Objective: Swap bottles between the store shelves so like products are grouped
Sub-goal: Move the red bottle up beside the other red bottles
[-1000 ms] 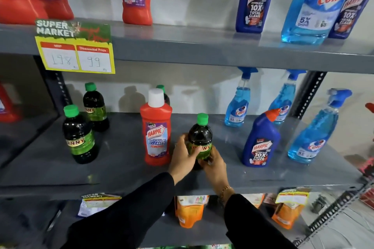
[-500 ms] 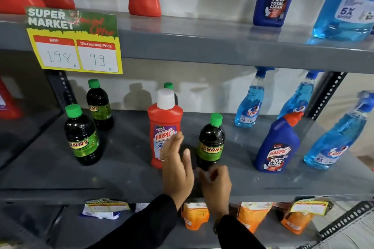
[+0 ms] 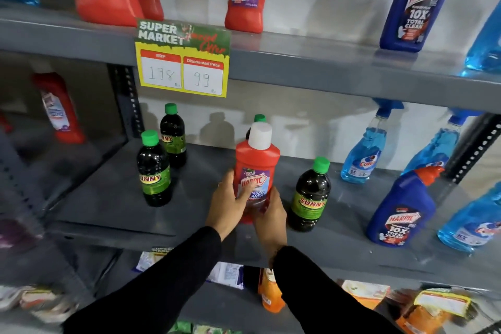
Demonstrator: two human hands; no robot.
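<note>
A price sign [image 3: 182, 58] hangs above — orange pouches [image 3: 269, 294] lie below.

Both hands — left [image 3: 227, 205], right [image 3: 271, 215] — fingers curled inward, forearms outstretched, black-sleeved.

Green-capped bottle [image 3: 259, 118] mostly hidden behind the red Harpic bottle [image 3: 256, 160], red bottle's base covered by both hands, top-shelf bottles cut off above, bottom-shelf packets [image 3: 439, 306] blurred, price tag's [image 3: 182, 60] small print unreadable

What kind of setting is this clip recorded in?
Most likely a supermarket aisle, or a mock-up of one. Grey metal shelves hold rows of branded cleaning bottles, and a "Super Market" price tag shows an MRP and a discounted price. Both hands grip a red Harpic bottle on the middle shelf.
</note>
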